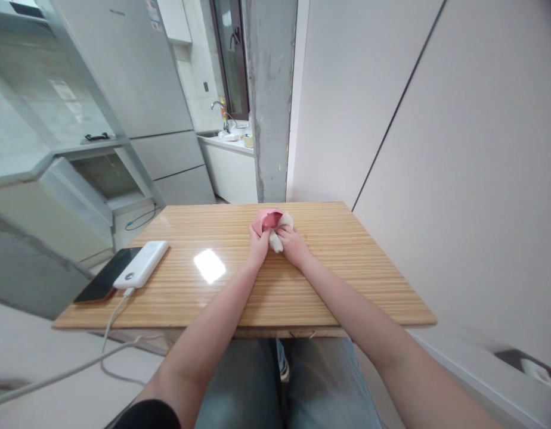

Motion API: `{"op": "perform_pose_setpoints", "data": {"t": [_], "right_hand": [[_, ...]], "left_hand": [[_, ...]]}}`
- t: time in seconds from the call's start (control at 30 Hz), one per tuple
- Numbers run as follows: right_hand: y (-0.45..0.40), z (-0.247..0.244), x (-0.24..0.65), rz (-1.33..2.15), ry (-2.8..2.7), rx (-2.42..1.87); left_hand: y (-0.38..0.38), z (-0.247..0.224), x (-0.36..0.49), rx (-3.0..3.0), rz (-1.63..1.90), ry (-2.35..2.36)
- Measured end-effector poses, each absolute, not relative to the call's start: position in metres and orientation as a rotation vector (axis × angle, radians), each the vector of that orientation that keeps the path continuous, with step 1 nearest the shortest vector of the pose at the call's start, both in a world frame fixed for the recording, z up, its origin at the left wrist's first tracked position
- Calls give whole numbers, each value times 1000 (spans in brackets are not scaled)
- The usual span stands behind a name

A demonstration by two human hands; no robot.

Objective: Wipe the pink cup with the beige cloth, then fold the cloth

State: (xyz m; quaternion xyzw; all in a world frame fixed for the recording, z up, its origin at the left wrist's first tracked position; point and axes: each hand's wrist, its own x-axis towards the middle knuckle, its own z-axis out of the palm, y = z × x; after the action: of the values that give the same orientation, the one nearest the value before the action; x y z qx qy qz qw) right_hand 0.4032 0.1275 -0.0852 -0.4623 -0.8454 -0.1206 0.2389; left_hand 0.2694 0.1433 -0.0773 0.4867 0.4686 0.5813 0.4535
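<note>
A pink bowl-like item (263, 219) is tilted over the far middle of the wooden table, its darker pink inside partly showing. My left hand (259, 243) grips its near left side, fingers partly hidden behind it. A crumpled white cloth (276, 242) lies against the pink item's right side and hangs down between my hands. My right hand (292, 243) is closed on the cloth, pressing it at the pink item's rim.
The wooden table (356, 280) has a white power bank (142, 264) and a black phone (109, 275) at its left edge. A white cable (109, 325) runs off the near left side. Beyond stand a fridge, a sink and a wall.
</note>
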Motion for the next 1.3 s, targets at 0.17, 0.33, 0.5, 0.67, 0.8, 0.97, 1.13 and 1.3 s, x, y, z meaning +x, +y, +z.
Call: {"op": "perform_pose_setpoints", "data": {"t": [0.17, 0.33, 0.5, 0.67, 0.8, 0.97, 1.13, 1.3], "right_hand": [[126, -83, 401, -445, -2326, -1354], [127, -86, 402, -441, -2278, -1479], [127, -88, 404, -317, -2338, -1361], [124, -82, 400, -331, -2347, -1337], [123, -77, 399, -409, -2372, -1361], [126, -84, 404, -334, -2331, -1437], [131, -91, 407, -295, -2312, -1327], [128, -83, 406, -351, -2381, -1289]], "left_hand": [[140, -62, 254, 1537, 1402, 1265], [137, -60, 259, 1588, 1390, 1235], [137, -72, 271, 1360, 1513, 1155], [146, -72, 262, 1393, 1473, 1233], [152, -67, 250, 1559, 1395, 1212], [146, -74, 261, 1399, 1412, 1159], [143, -79, 269, 1339, 1368, 1169], [146, -67, 250, 1509, 1365, 1314]]}}
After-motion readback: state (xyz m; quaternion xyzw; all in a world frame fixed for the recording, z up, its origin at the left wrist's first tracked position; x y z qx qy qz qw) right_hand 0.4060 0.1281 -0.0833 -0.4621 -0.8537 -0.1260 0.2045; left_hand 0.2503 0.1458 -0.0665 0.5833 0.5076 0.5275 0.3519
